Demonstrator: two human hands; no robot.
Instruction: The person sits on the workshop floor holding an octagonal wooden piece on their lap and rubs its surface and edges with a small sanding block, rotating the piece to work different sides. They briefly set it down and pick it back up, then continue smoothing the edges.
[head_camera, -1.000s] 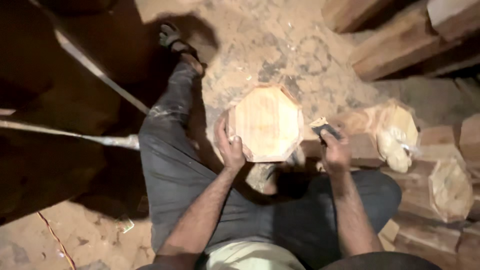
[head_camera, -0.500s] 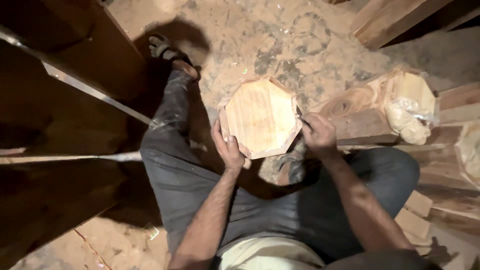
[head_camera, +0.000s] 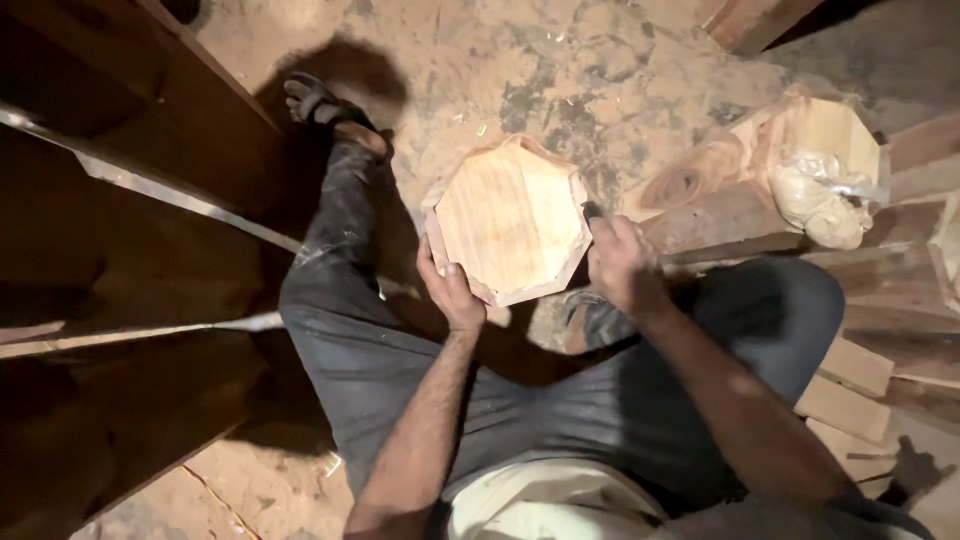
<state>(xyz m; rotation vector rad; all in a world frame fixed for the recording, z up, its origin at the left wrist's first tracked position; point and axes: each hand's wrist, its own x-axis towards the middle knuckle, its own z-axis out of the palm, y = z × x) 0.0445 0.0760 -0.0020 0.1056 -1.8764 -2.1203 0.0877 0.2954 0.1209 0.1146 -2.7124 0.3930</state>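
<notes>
Here the octagonal wooden block (head_camera: 512, 220) is steadied at its seven o'clock edge by the left hand (head_camera: 450, 290), fingers curled; the right hand (head_camera: 622, 268) is clenched at three o'clock, its contents hidden.

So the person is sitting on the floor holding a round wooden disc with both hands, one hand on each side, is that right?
Not quite: the wooden piece is eight-sided, an octagon, not a round disc. The head view shows its straight edges. The rest holds: the person sits on the floor, left hand on one side, right hand on the other.
</notes>
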